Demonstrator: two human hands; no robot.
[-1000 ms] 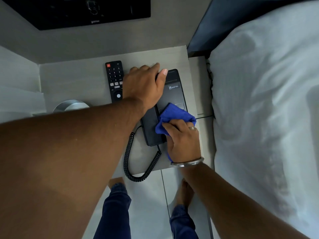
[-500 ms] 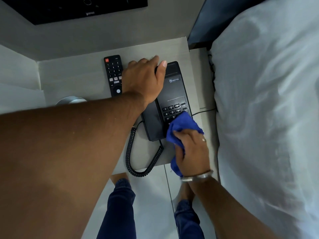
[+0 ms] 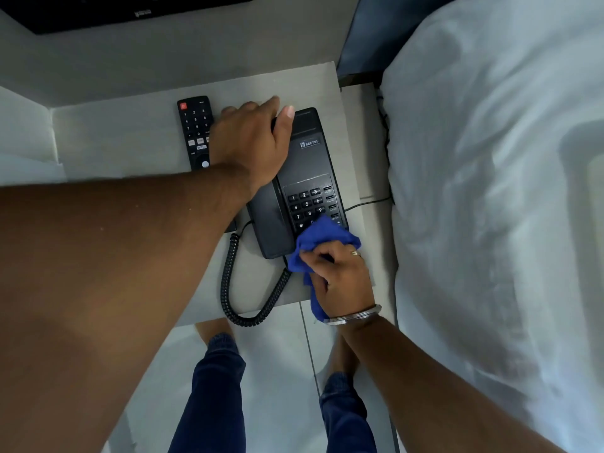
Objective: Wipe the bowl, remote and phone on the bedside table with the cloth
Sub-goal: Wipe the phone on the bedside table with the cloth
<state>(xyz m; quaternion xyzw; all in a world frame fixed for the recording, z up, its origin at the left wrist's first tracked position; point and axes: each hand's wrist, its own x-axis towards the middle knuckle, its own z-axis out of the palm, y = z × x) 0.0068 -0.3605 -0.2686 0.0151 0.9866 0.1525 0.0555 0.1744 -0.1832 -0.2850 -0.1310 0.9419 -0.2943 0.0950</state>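
A black desk phone point(image 3: 309, 165) lies on the pale bedside table point(image 3: 130, 135). My left hand point(image 3: 251, 145) rests over the top of its handset, fingers curled on it. My right hand point(image 3: 340, 279) grips a bunched blue cloth point(image 3: 322, 241) and presses it on the phone's near right corner, just below the keypad. A black remote point(image 3: 195, 130) lies left of the phone, partly under my left hand. The bowl is hidden behind my left forearm.
A coiled black cord point(image 3: 235, 289) loops off the table's near edge. A white bed point(image 3: 496, 207) stands close on the right, with a thin cable point(image 3: 369, 202) in the gap. A dark screen point(image 3: 124, 8) hangs on the wall above. My feet stand on tiled floor.
My right hand has drawn the cloth down from the middle of the phone to its near right corner, uncovering the keypad. My left hand has stayed on the handset. The bowl has slipped behind my forearm.
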